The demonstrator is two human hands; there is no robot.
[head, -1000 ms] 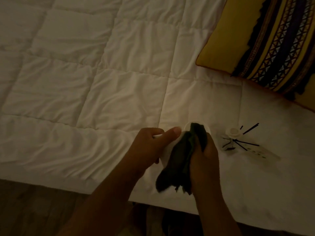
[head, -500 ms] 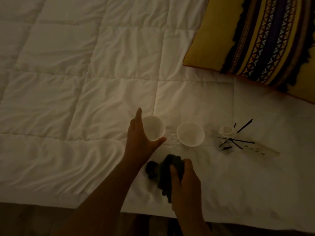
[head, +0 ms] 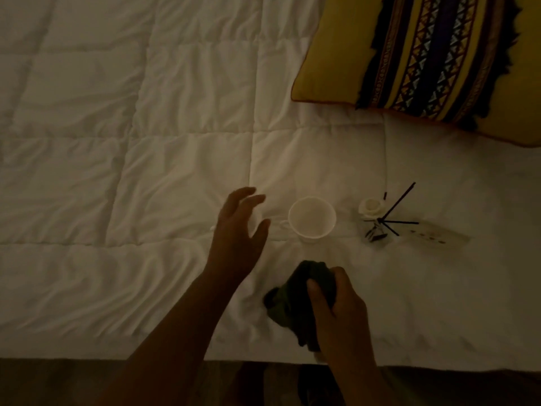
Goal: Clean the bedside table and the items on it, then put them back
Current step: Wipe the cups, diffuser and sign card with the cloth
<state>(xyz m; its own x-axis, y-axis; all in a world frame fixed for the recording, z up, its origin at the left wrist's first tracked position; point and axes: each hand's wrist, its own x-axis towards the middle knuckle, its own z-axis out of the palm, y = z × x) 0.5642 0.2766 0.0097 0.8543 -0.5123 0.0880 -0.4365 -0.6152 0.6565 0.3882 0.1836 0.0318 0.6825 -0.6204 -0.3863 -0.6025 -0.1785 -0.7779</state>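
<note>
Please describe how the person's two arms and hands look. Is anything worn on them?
Both forearms are bare as far as the frame shows: no sleeves, gloves, watch or bracelet are visible on the left hand or the right hand. No rings show on the fingers, though the dim light hides fine detail.

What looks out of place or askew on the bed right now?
The reed diffuser right of the white cup looks odd: its dark sticks splay out sideways over the duvet, and whether it is tipped over is unclear. The cup stands upright, nothing visibly spilled.
</note>
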